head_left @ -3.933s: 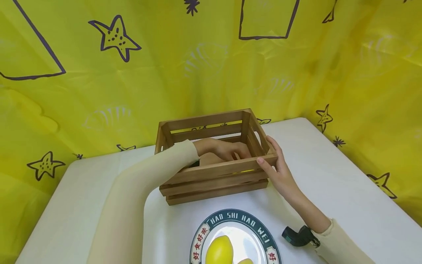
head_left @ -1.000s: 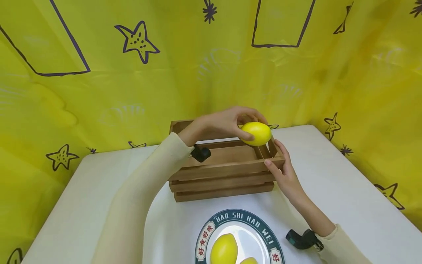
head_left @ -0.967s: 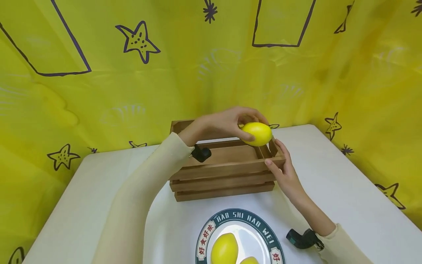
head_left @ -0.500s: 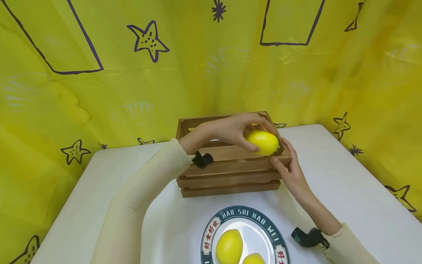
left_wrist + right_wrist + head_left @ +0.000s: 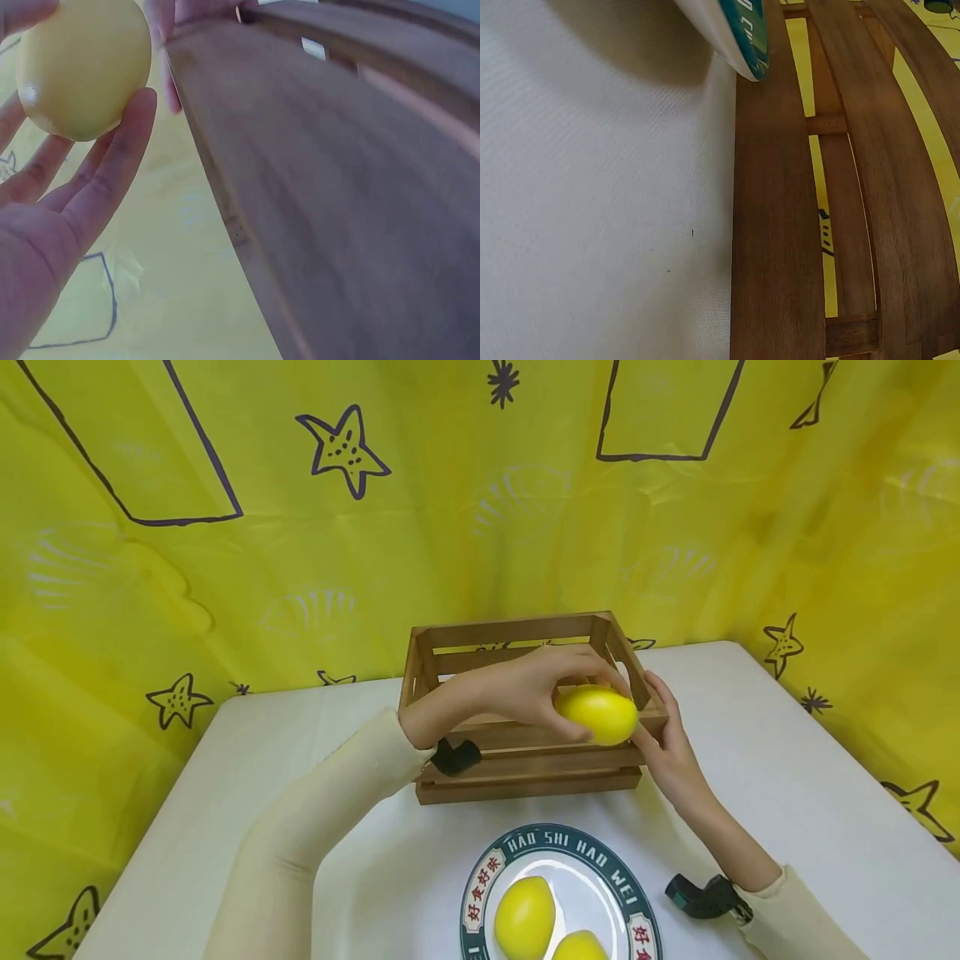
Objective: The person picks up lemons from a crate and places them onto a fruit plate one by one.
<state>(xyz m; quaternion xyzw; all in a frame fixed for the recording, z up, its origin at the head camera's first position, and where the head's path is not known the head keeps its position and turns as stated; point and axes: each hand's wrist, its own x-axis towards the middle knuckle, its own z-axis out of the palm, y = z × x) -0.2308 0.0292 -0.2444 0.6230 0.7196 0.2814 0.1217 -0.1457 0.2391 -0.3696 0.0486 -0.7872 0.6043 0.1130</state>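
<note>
My left hand (image 5: 536, 689) holds a yellow lemon (image 5: 600, 715) between thumb and fingers, in front of the wooden crate's upper slats. In the left wrist view the fingers (image 5: 112, 169) curve round the lemon (image 5: 86, 71), beside the crate's blurred slat (image 5: 322, 180). At the crate's front right corner, my right hand (image 5: 678, 768) grips the end of the slatted crate (image 5: 525, 792); the held lemon partly covers its thumb. The right wrist view shows the crate's side slats (image 5: 776, 210) but not the hand. Two more lemons (image 5: 525, 917) lie on a plate (image 5: 592, 852) in front.
The plate has a green lettered rim and stands on the white table (image 5: 375, 877), cut off by the lower edge. Black wrist cameras (image 5: 705, 897) sit on both wrists. A yellow curtain (image 5: 450, 552) with drawn starfish hangs behind and beside the table.
The left hand, earlier down inside the crate, has lifted out a lemon and carried it forward and lower over the front edge. The right hand keeps its grip. The head view has shifted slightly.
</note>
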